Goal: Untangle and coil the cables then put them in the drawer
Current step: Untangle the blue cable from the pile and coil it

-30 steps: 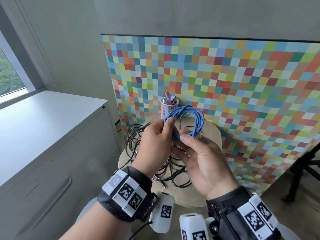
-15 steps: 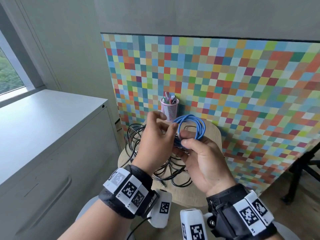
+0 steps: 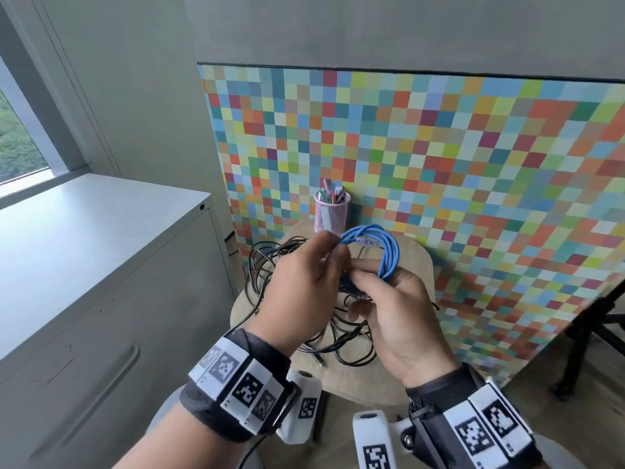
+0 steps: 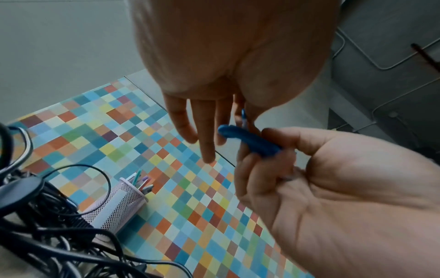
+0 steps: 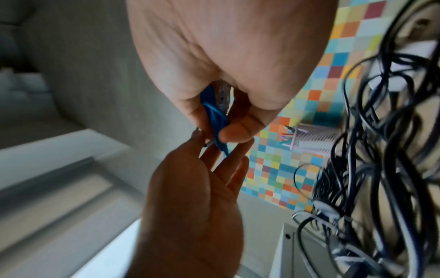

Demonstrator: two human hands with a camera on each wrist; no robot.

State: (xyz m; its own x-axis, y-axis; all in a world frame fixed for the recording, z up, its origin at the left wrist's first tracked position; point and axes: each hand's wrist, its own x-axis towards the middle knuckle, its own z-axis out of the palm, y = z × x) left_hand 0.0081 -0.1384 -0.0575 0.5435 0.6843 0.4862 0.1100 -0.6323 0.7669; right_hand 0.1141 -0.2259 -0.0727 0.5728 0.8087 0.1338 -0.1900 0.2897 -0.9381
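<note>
A blue network cable [image 3: 389, 252] is wound into a small coil held above a round wooden stool [image 3: 419, 265]. My right hand [image 3: 363, 277] grips the coil's lower side between thumb and fingers; in the right wrist view the coil [image 5: 215, 116] and a clear plug sit under the thumb. My left hand [image 3: 329, 247] pinches the cable's strand at the coil's upper left, near a clear plug [image 3: 367, 241]. In the left wrist view the coil [image 4: 250, 140] shows edge-on. A tangle of black cables [image 3: 253, 265] lies on the stool beneath both hands.
A pink mesh pen cup [image 3: 331, 214] stands at the stool's back edge against a multicoloured checkered board [image 3: 473, 181]. A grey cabinet [image 3: 84, 238] with shut drawer fronts and a recessed handle [image 3: 111, 384] stands to the left. A black stand leg [image 3: 595, 319] is at right.
The blue coil has come down and turned slightly. My left hand has left the coil's lower side, opened briefly, and now pinches the strand at its top left. The right hand keeps its hold.
</note>
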